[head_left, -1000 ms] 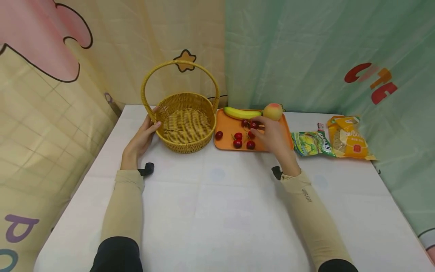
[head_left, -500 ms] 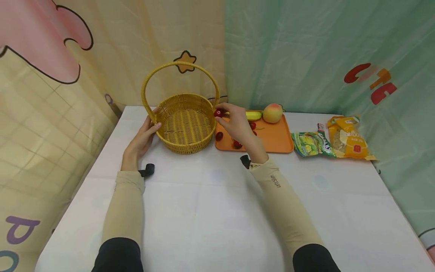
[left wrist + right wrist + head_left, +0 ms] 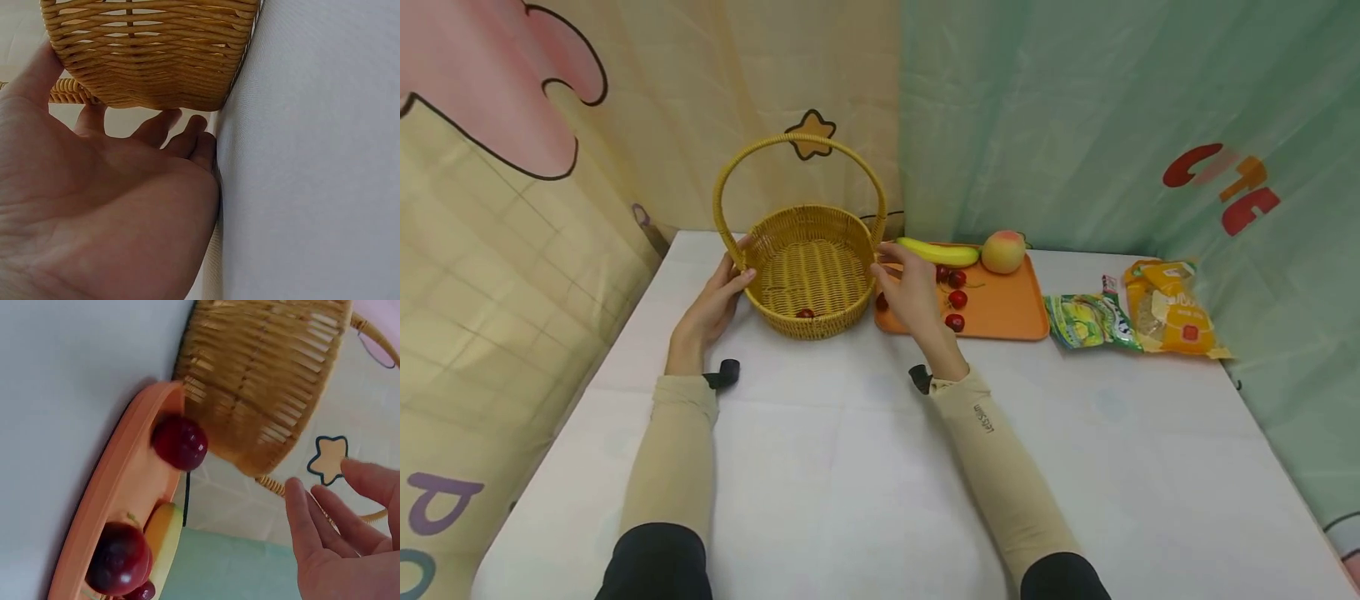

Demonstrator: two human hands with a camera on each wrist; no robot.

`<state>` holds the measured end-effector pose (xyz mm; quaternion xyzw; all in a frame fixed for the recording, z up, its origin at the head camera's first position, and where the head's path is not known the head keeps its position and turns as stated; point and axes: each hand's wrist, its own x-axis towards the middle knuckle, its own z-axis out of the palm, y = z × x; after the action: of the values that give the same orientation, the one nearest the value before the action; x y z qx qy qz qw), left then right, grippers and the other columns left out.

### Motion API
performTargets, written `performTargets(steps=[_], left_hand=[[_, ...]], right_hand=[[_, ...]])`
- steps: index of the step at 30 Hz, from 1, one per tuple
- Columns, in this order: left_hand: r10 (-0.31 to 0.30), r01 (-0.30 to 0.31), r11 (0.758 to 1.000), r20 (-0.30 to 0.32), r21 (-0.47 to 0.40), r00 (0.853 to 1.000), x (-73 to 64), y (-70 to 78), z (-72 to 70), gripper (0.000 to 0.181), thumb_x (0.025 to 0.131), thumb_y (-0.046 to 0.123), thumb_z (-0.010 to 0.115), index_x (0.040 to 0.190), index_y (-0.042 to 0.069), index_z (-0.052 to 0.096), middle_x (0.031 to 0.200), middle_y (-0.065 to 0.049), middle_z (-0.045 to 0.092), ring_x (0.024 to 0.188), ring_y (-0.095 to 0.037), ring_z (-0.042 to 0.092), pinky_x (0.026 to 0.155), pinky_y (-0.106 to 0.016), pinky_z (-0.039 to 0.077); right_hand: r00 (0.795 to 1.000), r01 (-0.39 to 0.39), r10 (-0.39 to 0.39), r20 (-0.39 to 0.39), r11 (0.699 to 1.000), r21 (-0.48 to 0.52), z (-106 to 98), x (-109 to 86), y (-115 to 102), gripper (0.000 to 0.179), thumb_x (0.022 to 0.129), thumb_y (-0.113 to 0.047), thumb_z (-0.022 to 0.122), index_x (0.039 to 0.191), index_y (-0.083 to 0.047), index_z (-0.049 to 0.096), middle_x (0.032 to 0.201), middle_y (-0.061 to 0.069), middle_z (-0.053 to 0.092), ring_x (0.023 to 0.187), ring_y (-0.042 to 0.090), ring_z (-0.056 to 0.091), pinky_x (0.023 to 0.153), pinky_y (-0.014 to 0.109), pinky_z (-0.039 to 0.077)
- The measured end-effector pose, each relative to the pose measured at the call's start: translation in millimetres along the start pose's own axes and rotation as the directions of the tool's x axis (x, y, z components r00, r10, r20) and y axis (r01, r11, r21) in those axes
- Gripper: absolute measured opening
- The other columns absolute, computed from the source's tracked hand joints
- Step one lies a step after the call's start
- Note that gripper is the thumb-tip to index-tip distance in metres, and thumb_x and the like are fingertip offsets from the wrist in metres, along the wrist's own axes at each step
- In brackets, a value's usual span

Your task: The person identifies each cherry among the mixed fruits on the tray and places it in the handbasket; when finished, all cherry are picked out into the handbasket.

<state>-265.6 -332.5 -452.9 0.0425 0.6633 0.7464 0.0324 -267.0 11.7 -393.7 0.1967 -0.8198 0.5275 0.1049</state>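
My left hand [image 3: 706, 307] grips the left side of a yellow wicker basket [image 3: 812, 327], thumb at the rim by the handle's foot. In the left wrist view its fingers [image 3: 153, 130] reach around the woven wall [image 3: 150, 62]. Inside the basket, near the front wall, lies one dark red cherry [image 3: 805, 314]. My right hand [image 3: 913, 292] hovers beside the basket's right rim, over the left part of an orange tray [image 3: 1007, 304]. Its fingers [image 3: 300, 519] are loosely bent and hold nothing. Several cherries [image 3: 957, 300] rest on the tray, one of them [image 3: 181, 442] at its end nearest the basket.
A banana [image 3: 940, 252] and a peach [image 3: 1003, 252] lie along the tray's back edge. Right of the tray are a green snack packet [image 3: 1090, 320] and an orange bag [image 3: 1172, 308]. Printed curtains [image 3: 1075, 125] hang behind the white table [image 3: 850, 467].
My right hand picked a cherry from the tray, carried it left and let it go into the basket, then drew back slightly. The left hand stayed on the basket.
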Motion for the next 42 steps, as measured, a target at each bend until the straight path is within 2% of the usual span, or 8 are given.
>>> performTargets(steps=[9,15,20,28,32,36,39,42], left_hand=[[0.015,-0.015,0.999,0.001,-0.031,1.000,0.8,2.6,-2.1,0.066,0.111,0.007,0.048,0.168,0.033,0.028,0.179,0.002,0.003,0.164,-0.016,0.000,0.133,-0.037,-0.005],[0.026,-0.025,0.998,0.011,-0.052,1.000,-0.3,5.1,-4.6,0.066,0.111,0.005,0.048,0.167,0.035,0.031,0.179,0.002,0.005,0.164,-0.017,-0.001,0.133,-0.037,-0.006],[0.024,-0.023,0.999,0.026,-0.048,0.999,-0.5,5.3,-5.0,0.067,0.111,0.005,0.047,0.168,0.034,0.027,0.179,0.003,0.003,0.165,-0.019,-0.003,0.132,-0.038,-0.007],[0.003,-0.002,0.999,0.015,-0.043,1.000,0.8,4.5,-3.7,0.065,0.111,0.005,0.047,0.167,0.034,0.031,0.179,0.002,0.006,0.164,-0.018,0.005,0.133,-0.037,-0.002],[0.007,-0.006,0.999,0.022,-0.054,1.000,-0.8,2.7,-5.5,0.065,0.111,0.006,0.048,0.167,0.034,0.030,0.179,0.000,0.005,0.164,-0.020,0.005,0.133,-0.036,-0.002],[0.010,-0.009,0.999,0.024,-0.053,1.000,-1.1,0.8,-6.9,0.065,0.111,0.009,0.050,0.167,0.034,0.029,0.179,0.001,0.005,0.164,-0.020,0.005,0.133,-0.036,-0.002],[0.009,-0.008,0.999,0.021,-0.053,1.000,-1.2,0.2,-5.9,0.064,0.111,0.008,0.049,0.167,0.034,0.030,0.179,0.001,0.005,0.164,-0.021,0.006,0.133,-0.036,-0.002],[0.013,-0.011,0.999,0.030,-0.045,0.999,0.0,-0.9,-3.2,0.064,0.112,0.007,0.047,0.167,0.035,0.030,0.179,0.001,0.004,0.164,-0.021,0.006,0.133,-0.036,-0.002]], right_hand=[[0.995,-0.077,0.082,0.056,0.994,-0.080,-8,6.2,11,0.039,0.102,-0.003,0.068,0.140,0.005,0.062,0.139,0.023,0.066,0.126,0.032,0.066,0.103,0.042,0.058],[0.972,-0.147,0.176,0.154,0.972,-0.185,-6,8.1,19,0.041,0.101,-0.010,0.071,0.138,0.005,0.064,0.137,0.021,0.068,0.126,0.034,0.066,0.104,0.043,0.057],[0.957,-0.147,0.209,0.202,0.948,-0.282,-2,5.5,24,0.033,0.100,-0.010,0.072,0.130,0.004,0.069,0.130,0.020,0.072,0.122,0.033,0.068,0.104,0.043,0.056],[0.944,-0.133,0.232,0.233,0.918,-0.374,8,-1.5,33,0.028,0.097,-0.008,0.076,0.123,0.002,0.073,0.122,0.016,0.074,0.121,0.032,0.065,0.108,0.043,0.053],[0.941,-0.144,0.242,0.236,0.919,-0.366,10,-2.6,33,0.028,0.097,-0.007,0.076,0.123,0.002,0.073,0.124,0.016,0.074,0.123,0.032,0.064,0.109,0.043,0.053],[0.941,-0.155,0.241,0.238,0.931,-0.329,-1,0.2,32,0.029,0.098,-0.008,0.074,0.125,0.003,0.072,0.124,0.017,0.074,0.123,0.033,0.064,0.110,0.044,0.051],[0.953,-0.153,0.214,0.212,0.951,-0.270,-16,3.6,32,0.031,0.098,-0.008,0.073,0.127,0.003,0.072,0.121,0.018,0.075,0.119,0.033,0.067,0.110,0.045,0.050],[0.977,-0.144,0.173,0.125,0.967,-0.212,-29,4.9,30,0.031,0.097,-0.009,0.075,0.126,0.002,0.073,0.116,0.018,0.077,0.114,0.032,0.069,0.106,0.045,0.052]])
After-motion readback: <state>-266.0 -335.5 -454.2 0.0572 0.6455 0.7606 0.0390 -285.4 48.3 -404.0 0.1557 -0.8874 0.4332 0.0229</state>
